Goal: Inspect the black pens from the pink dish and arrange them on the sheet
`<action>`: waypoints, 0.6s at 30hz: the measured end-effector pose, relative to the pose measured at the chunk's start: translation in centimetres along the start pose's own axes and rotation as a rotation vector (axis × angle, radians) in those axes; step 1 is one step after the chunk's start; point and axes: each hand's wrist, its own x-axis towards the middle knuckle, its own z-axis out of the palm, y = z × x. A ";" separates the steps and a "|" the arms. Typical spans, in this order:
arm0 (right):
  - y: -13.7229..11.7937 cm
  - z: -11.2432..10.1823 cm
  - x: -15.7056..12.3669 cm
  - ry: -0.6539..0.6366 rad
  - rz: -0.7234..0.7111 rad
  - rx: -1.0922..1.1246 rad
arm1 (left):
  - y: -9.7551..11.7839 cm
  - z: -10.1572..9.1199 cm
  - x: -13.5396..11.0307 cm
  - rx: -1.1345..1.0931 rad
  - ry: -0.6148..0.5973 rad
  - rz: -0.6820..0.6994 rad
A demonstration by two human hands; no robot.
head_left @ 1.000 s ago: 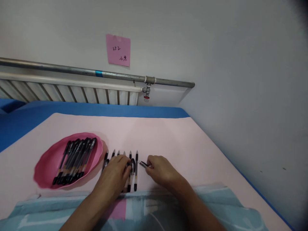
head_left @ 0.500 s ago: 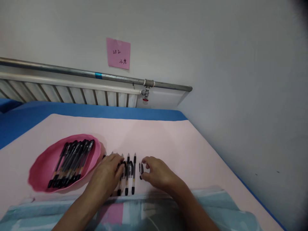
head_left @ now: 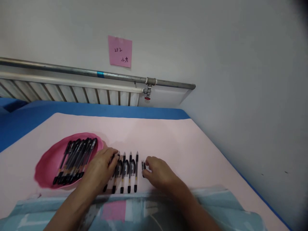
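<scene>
Several black gel pens (head_left: 136, 171) lie uncapped side by side on the pale pink tabletop, tips pointing away from me. Clear and black pen caps (head_left: 126, 167) sit between them. Over the left end of this row is my left hand (head_left: 102, 165), thumb and fingers curled together around something dark that they mostly hide; a pen's black end pokes out below. To the right of the row, my right hand (head_left: 160, 173) has its thumb and index finger closed at a separate pen cap (head_left: 143, 168), near the table surface.
A pink oval basin (head_left: 43, 171) with several capped pens (head_left: 77, 160) stands to the left. Behind the table are a radiator (head_left: 96, 94), a metal pipe (head_left: 120, 77) and a red-handled valve (head_left: 147, 98). A wall (head_left: 240, 96) borders the right side.
My left hand has shifted left along the row, uncovering more pens and caps. My right hand stays by the separate cap. The whole view has shifted slightly.
</scene>
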 end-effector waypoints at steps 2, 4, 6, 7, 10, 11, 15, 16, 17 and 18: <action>0.0 -0.1 0.0 -0.003 0.014 -0.041 | 0.0 -0.1 0.0 0.004 -0.004 -0.011; 0.0 0.0 0.0 0.006 0.014 -0.071 | 0.0 -0.1 0.0 0.007 -0.004 -0.007; 0.2 0.1 0.1 0.023 0.006 -0.088 | 0.0 -0.1 0.0 0.009 0.002 0.002; 0.3 0.1 0.2 0.024 0.007 -0.098 | 0.0 -0.1 0.0 0.009 0.006 0.006; 0.7 0.2 0.4 0.010 0.006 -0.139 | 0.0 -0.1 0.0 0.004 0.019 0.011; 0.7 0.1 0.5 0.005 -0.001 -0.146 | 0.0 -0.1 0.0 0.005 0.018 0.009; 0.9 -0.2 0.5 -0.015 -0.036 -0.139 | 0.1 -0.2 0.0 0.016 0.009 -0.003; 0.9 -0.2 0.5 -0.020 -0.039 -0.139 | 0.1 -0.2 0.0 0.017 0.012 0.000; 1.0 -0.2 0.4 -0.022 -0.042 -0.143 | 0.1 -0.2 -0.1 0.015 0.017 0.005; 1.0 -0.1 0.4 -0.021 -0.048 -0.150 | 0.0 -0.2 -0.1 0.012 0.020 0.012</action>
